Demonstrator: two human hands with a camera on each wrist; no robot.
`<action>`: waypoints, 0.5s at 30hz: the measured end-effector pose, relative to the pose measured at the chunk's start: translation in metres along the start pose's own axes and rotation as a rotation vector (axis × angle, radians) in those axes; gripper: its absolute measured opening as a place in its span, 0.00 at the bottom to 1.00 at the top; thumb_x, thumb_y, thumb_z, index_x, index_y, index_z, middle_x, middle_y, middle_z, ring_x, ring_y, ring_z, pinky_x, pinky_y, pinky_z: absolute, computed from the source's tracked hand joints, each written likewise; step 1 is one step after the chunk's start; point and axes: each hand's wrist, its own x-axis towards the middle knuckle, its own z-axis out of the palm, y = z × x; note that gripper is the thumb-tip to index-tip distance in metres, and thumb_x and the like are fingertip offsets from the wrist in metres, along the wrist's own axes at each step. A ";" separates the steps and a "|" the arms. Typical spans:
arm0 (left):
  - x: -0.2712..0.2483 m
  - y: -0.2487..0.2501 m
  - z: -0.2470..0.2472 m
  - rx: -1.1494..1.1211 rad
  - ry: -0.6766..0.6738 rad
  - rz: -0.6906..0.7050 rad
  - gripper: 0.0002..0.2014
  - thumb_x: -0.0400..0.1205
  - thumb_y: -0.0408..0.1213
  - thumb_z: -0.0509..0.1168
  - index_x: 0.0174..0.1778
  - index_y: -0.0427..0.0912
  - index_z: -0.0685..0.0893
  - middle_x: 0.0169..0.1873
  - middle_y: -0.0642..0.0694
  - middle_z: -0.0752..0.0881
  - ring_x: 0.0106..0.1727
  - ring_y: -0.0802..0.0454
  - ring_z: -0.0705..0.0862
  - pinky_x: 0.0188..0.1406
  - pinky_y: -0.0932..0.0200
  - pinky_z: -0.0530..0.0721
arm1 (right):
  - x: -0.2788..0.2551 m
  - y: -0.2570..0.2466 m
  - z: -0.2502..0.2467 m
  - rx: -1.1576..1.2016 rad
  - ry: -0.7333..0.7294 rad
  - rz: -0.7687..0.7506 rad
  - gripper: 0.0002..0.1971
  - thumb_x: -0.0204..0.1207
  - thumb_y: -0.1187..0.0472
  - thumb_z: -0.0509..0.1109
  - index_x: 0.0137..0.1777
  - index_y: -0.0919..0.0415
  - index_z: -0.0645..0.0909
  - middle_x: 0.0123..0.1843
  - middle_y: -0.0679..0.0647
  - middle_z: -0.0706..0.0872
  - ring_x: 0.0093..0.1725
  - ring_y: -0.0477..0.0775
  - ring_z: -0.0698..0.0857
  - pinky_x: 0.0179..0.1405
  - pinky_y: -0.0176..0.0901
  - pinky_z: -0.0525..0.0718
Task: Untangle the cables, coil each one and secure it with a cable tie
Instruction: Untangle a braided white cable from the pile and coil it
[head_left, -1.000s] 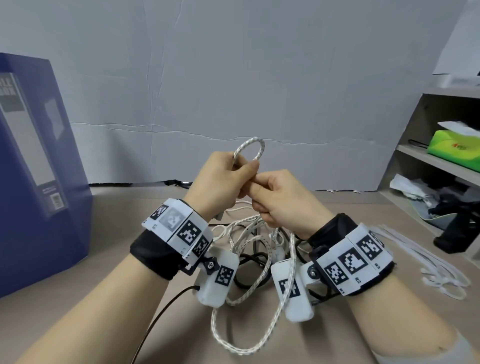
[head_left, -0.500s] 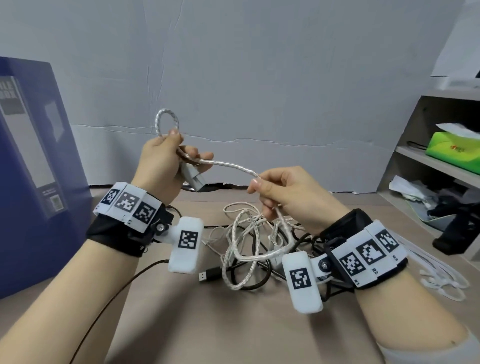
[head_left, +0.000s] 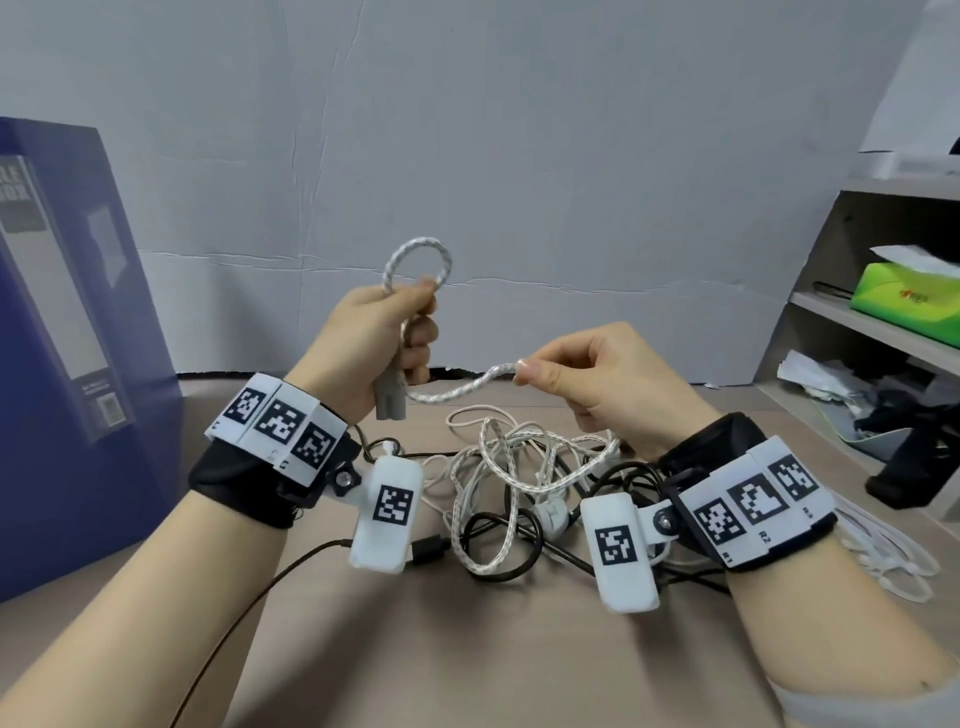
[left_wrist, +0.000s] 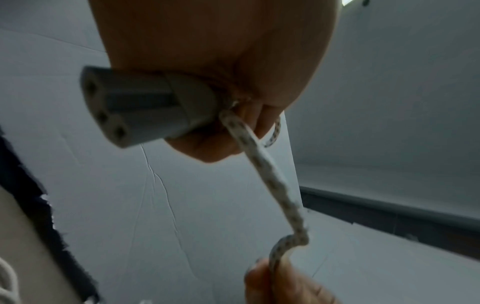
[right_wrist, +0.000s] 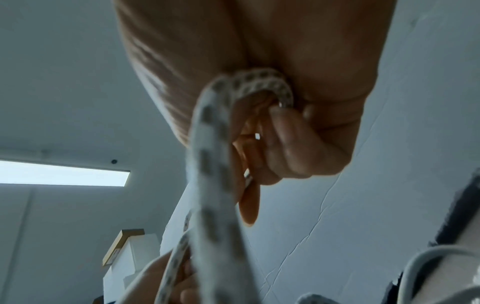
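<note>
**Braided cable: first coil turn in hand**

Braided white cable (head_left: 457, 392) ran between the two hands above the table (head_left: 467, 649). The left hand (head_left: 374, 343) was clamped around the gray plug (head_left: 389, 402) and one small loop of the cable, which stood up above the fist. The plug pointed down and toward the person. The right hand (head_left: 597, 384) pinched the same cable between thumb and forefinger, to the right of the left hand and slightly lower; the other fingers were curled over the strand. The right wrist view showed the strand bending through that fist and running down toward the pile.

Key relation: the free span sagged between the hands, its long axis running left to right. From the right hand the cable dropped to the tangled pile of cables (head_left: 524, 483) on the table, near and below both wrists. The pile also held black and thin white leads.

Judgement: the left hand served as the coil holder, and the right hand was nearer the unwound length. The next turn would likely require the right hand to carry its strand leftward to the left fist. Snagging in the pile was the probable risk.

White cable ties (head_left: 893, 561) lay on the table at the far right, untouched. A blue box file (head_left: 78, 338) stood at the left, and a shelf (head_left: 883, 332) at the right.
</note>
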 end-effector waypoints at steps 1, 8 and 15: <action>-0.001 -0.002 0.003 0.037 -0.010 -0.005 0.14 0.89 0.42 0.63 0.38 0.44 0.77 0.24 0.49 0.74 0.21 0.53 0.71 0.21 0.62 0.74 | -0.001 -0.001 0.000 -0.019 -0.002 -0.014 0.11 0.78 0.56 0.77 0.47 0.65 0.90 0.18 0.40 0.72 0.20 0.46 0.64 0.20 0.35 0.65; -0.013 -0.002 0.025 0.182 -0.115 -0.081 0.15 0.90 0.46 0.62 0.44 0.38 0.76 0.33 0.40 0.85 0.33 0.38 0.88 0.32 0.51 0.88 | -0.006 -0.010 0.003 -0.138 -0.036 -0.097 0.06 0.77 0.62 0.78 0.49 0.66 0.91 0.20 0.36 0.81 0.22 0.36 0.78 0.26 0.23 0.72; -0.027 -0.003 0.044 0.172 -0.307 -0.146 0.16 0.91 0.45 0.57 0.47 0.36 0.78 0.35 0.36 0.90 0.34 0.34 0.90 0.38 0.42 0.91 | -0.004 -0.007 0.018 -0.204 -0.062 -0.101 0.01 0.76 0.63 0.77 0.44 0.60 0.90 0.30 0.46 0.87 0.30 0.42 0.82 0.41 0.41 0.80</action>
